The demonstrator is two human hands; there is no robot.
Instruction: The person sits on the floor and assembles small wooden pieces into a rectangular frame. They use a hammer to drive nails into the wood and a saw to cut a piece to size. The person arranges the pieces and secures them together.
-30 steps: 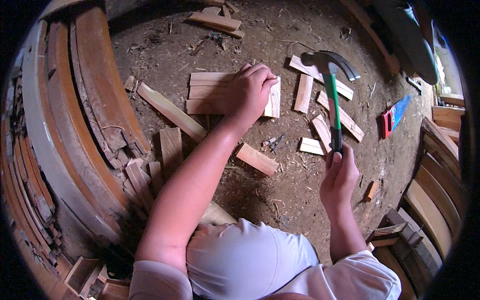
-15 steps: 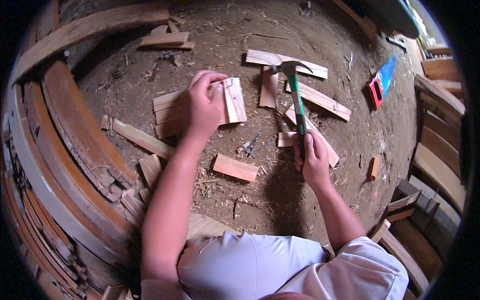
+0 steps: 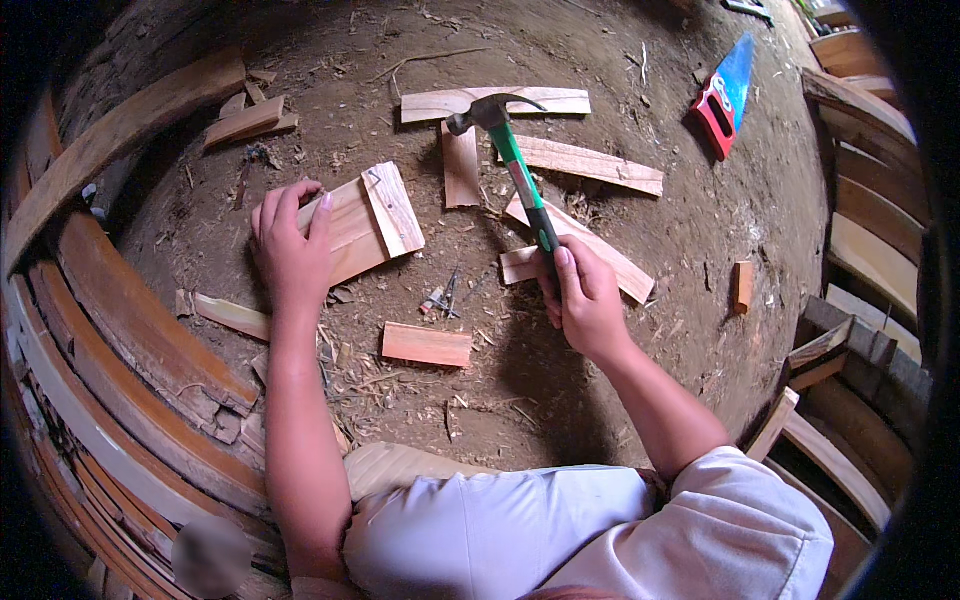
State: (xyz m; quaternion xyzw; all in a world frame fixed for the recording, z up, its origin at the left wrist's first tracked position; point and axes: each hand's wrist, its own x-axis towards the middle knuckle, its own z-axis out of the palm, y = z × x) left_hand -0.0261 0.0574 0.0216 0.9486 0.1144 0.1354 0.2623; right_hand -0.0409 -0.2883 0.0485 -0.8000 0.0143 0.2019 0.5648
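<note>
A green-and-black claw hammer (image 3: 522, 180) is gripped low on its handle by my right hand (image 3: 585, 295), its head raised toward the far side. My left hand (image 3: 290, 240) is curled over the left end of a small panel of joined boards (image 3: 350, 230), thumb on the top face. Across the panel's right end lies a narrow wooden strip (image 3: 395, 210) with small dark marks that look like nails. A short reddish board (image 3: 427, 344) rests on the dirt in front of the panel. Small metal pieces (image 3: 445, 298), perhaps nails, lie between them.
Beyond the hammer lie several loose boards (image 3: 580, 163). A red-handled handsaw (image 3: 722, 100) with a blue blade is at the far right. Stacked timber (image 3: 140, 310) lines the left side, and more wood (image 3: 870, 240) stands on the right. A small block (image 3: 742, 288) sits near the right.
The view has shifted, moving the scene left in the picture. My left hand has slid leftward along the panel, away from the strip, and the panel is turned slightly. My right hand still holds the hammer.
</note>
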